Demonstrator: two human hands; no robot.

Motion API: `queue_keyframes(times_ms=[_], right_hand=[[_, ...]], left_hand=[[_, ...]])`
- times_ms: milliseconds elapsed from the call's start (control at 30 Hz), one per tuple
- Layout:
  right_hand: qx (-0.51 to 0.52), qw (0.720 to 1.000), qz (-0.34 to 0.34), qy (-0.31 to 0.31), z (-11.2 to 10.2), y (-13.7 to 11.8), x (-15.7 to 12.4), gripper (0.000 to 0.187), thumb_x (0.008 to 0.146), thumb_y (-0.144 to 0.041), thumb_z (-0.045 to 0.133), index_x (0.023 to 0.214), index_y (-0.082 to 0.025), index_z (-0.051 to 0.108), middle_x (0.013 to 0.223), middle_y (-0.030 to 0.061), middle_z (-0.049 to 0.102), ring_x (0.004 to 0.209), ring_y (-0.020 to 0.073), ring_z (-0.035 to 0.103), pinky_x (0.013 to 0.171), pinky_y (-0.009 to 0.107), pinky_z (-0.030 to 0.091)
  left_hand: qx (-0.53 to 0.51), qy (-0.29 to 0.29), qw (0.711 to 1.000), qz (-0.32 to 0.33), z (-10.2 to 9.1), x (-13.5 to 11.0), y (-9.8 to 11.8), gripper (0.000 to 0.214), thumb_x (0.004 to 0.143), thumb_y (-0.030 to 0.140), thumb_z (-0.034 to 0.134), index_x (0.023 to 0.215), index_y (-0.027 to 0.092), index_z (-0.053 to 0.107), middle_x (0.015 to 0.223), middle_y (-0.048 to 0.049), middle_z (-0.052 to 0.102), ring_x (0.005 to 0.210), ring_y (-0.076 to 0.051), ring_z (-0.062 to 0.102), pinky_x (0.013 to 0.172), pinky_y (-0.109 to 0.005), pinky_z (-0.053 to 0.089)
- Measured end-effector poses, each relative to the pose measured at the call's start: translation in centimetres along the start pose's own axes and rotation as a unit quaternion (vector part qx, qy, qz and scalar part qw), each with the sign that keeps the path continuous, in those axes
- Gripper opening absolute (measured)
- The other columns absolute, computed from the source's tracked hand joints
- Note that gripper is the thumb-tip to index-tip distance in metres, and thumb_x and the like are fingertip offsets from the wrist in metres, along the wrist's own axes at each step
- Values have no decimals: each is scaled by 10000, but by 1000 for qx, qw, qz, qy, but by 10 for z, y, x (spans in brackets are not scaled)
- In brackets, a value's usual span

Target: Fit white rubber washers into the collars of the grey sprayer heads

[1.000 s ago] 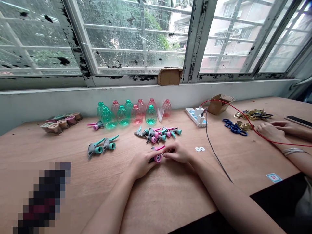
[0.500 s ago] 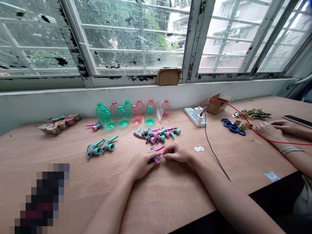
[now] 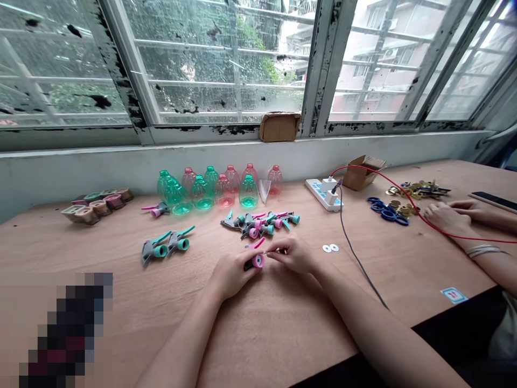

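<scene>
My left hand (image 3: 232,274) is closed round a grey spray trigger head (image 3: 257,261) with a pink collar and pink lever, its collar opening turned to the right. Between the fingertips of my right hand (image 3: 294,255) is a thin metal tool (image 3: 267,253), mostly hidden; its exact kind is unclear. The tool's tip is close beside the pink collar; whether they touch I cannot tell. Just beyond my hands lies a pile of grey, pink and teal spray trigger heads (image 3: 262,225). Two white washers (image 3: 330,248) lie to the right of my right forearm.
Green and pink clear bottles (image 3: 203,194) stand along the wall. Two teal-collared trigger heads (image 3: 167,246) lie at left. A power strip (image 3: 319,195), cables, a cardboard box (image 3: 361,173) and blue-handled scissors (image 3: 388,211) are at right, near another person's hands (image 3: 448,216).
My right hand has drawn the metal tool slightly back and up from the collar opening. The trigger head in my left hand has shifted a little left, its opening showing more.
</scene>
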State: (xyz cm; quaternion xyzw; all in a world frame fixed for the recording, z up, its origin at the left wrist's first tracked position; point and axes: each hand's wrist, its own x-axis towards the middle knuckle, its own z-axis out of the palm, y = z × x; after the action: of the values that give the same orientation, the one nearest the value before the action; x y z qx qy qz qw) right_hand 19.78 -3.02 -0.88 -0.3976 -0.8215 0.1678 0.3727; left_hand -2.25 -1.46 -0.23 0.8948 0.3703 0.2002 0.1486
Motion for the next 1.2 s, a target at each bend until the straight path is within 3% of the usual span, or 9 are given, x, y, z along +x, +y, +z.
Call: queue_keyframes(times_ms=[133, 300, 500, 667, 833, 1033, 1200], right_hand=[[-90, 995, -7, 30, 3, -5, 0, 175, 888, -281, 589, 907, -209, 748, 748, 26, 723, 617, 116, 584, 593, 221, 374], [-226, 973, -38, 23, 4, -13, 1, 238, 946, -296, 504, 940, -258, 739, 813, 25, 709, 691, 126, 590, 594, 239, 316], [-296, 953, -47, 36, 6, -17, 1, 246, 965, -257, 468, 1042, -286, 700, 943, 12, 713, 759, 126, 584, 607, 248, 305], [-317, 947, -40, 41, 8, -19, 1, 213, 949, -235, 489, 991, -259, 696, 879, 13, 713, 726, 123, 581, 589, 251, 296], [-341, 940, -23, -3, 12, -30, 4, 211, 934, -221, 480, 862, -222, 679, 805, 15, 697, 682, 124, 577, 541, 252, 280], [-347, 934, 61, -59, 14, -45, 7, 224, 907, -271, 492, 840, -207, 696, 800, 53, 697, 630, 144, 588, 531, 246, 303], [-246, 965, 86, -37, 13, -35, 6, 168, 856, -298, 591, 823, -219, 735, 764, 39, 723, 662, 147, 611, 573, 236, 337]], left_hand=[[-3, 11, 1000, -13, -1, 1, 2, 384, 831, 280, 580, 1213, 301, 622, 1043, -13, 723, 869, -203, 671, 714, -261, 499], [-51, 26, 998, -27, -2, 2, 3, 383, 836, 279, 571, 1216, 270, 623, 994, -4, 737, 847, -191, 674, 769, -268, 503], [-96, 39, 994, -26, -2, 4, 0, 397, 847, 290, 551, 1237, 242, 602, 1190, -30, 676, 1062, -224, 630, 932, -317, 478], [-94, 34, 995, -13, -1, 5, 2, 412, 862, 288, 526, 1272, 245, 553, 1249, -35, 639, 1136, -222, 590, 970, -323, 452], [-6, 23, 999, -35, -1, 4, 3, 310, 852, 330, 552, 1152, 287, 615, 1091, -12, 703, 972, -230, 652, 802, -302, 493], [95, -6, 995, -40, -5, 4, 2, 215, 874, 346, 504, 1026, 272, 638, 964, -21, 711, 849, -228, 664, 654, -274, 453], [75, -20, 997, -5, -2, 2, 2, 265, 882, 345, 506, 1121, 288, 605, 1017, -21, 694, 909, -229, 651, 717, -284, 464]])
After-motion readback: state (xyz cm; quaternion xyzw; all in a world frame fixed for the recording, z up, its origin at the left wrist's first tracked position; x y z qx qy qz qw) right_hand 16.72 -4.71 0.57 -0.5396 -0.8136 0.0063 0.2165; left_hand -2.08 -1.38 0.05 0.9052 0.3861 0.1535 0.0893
